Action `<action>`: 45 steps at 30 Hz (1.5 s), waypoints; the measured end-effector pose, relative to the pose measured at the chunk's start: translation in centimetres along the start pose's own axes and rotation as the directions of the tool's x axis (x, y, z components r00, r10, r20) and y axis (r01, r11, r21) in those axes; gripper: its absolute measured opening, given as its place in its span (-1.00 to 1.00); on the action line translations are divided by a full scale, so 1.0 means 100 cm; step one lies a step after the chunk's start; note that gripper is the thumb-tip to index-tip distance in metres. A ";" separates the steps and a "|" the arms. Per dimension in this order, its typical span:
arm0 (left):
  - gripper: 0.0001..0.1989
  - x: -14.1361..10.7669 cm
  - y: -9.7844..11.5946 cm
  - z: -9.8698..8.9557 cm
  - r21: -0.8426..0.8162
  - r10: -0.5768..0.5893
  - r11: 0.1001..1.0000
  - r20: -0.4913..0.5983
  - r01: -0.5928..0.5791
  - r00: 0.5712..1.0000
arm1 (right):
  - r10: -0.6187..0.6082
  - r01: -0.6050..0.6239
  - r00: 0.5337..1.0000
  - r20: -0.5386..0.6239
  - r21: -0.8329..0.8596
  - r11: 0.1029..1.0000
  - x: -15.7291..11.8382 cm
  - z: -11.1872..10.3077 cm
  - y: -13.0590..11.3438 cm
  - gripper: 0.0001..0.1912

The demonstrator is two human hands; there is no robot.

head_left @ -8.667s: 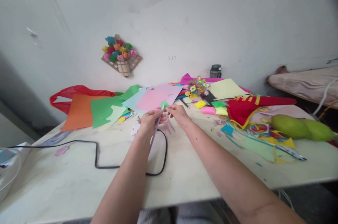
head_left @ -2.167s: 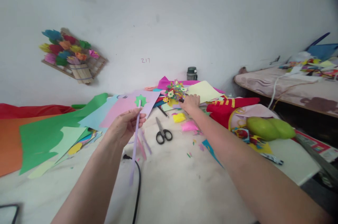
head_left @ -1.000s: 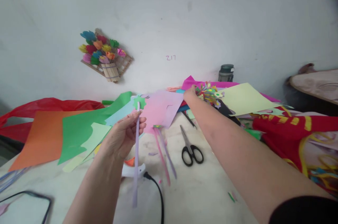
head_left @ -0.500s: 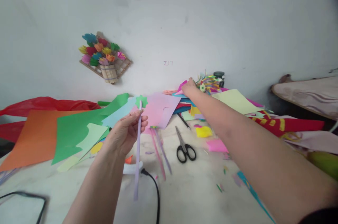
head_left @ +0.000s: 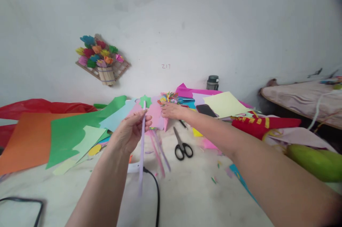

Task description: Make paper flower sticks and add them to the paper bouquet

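Observation:
My left hand pinches a pale purple paper stick, held roughly upright above the table. A green flower-shaped paper cutout sits at its top end. My right hand reaches far forward, closed on a bunch of thin multicoloured paper strips; pink paper shows below the fingers, and the grip itself is partly hidden. Between my arms lie a pink paper stick and a second purple one. Black-handled scissors rest to their right.
A white device with a black cord lies near my left wrist. Orange and green paper sheets spread leftward. A phone, a cream sheet, a dark bottle and green fruit are rightward.
My right hand has moved left and nearer with the bunch of paper strips, uncovering the phone. My left hand still holds the purple stick. The view has shifted slightly right.

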State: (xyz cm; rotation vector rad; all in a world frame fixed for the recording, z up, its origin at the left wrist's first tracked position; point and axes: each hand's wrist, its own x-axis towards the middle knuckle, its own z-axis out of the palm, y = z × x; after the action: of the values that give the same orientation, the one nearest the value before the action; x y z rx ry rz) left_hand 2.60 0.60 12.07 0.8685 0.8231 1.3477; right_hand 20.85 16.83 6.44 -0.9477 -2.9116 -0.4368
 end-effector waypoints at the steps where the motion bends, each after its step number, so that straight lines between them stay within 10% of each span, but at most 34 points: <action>1: -0.90 0.001 -0.001 0.000 0.002 -0.003 1.000 0.005 0.003 1.000 | -0.021 0.021 1.000 -0.001 -0.018 1.000 -0.003 0.002 -0.003 -0.73; 5: -0.89 0.004 -0.006 0.002 0.006 -0.014 1.000 0.018 0.014 1.000 | -0.084 0.065 0.990 -0.114 -0.166 0.984 -0.020 -0.001 -0.015 -0.68; 8: -0.89 0.003 -0.009 0.005 0.009 -0.030 1.000 0.019 0.030 0.999 | 0.178 -0.216 0.953 -0.244 -0.137 0.967 -0.042 -0.012 -0.018 -0.58; 12: -0.90 -0.001 -0.011 0.012 0.012 -0.053 0.999 0.030 0.053 0.998 | 0.737 -0.740 0.627 -0.250 0.102 0.664 -0.091 -0.022 -0.001 -0.61; 18: -0.89 0.000 -0.017 0.016 0.031 -0.063 0.998 0.073 0.061 0.995 | 0.947 -0.943 0.319 0.025 0.107 0.315 -0.177 -0.005 0.033 -0.56; 23: -0.90 -0.001 -0.023 0.020 0.059 -0.091 0.994 0.079 0.087 0.993 | 0.936 -0.936 0.344 0.067 0.100 0.337 -0.194 0.004 0.041 -0.60; 28: -0.90 -0.001 -0.023 0.020 0.069 -0.094 0.994 0.072 0.089 0.993 | 0.959 -0.975 0.224 0.173 0.027 0.223 -0.172 -0.004 0.041 -0.45; 33: -0.89 0.002 -0.023 0.017 0.052 -0.099 0.994 0.064 0.096 0.993 | 0.949 -0.978 0.204 0.241 0.003 0.209 -0.151 -0.006 0.034 -0.25; 45: -0.89 0.003 -0.026 0.017 0.059 -0.098 0.994 0.065 0.094 0.993 | 0.980 -0.987 0.156 0.121 0.064 0.149 -0.119 0.007 0.027 -0.36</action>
State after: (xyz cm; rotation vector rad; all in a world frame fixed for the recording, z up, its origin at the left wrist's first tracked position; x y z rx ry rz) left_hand 5.28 0.72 10.55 0.9017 0.8427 1.2102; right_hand 32.13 12.30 4.85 -2.4892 -1.5431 -0.0697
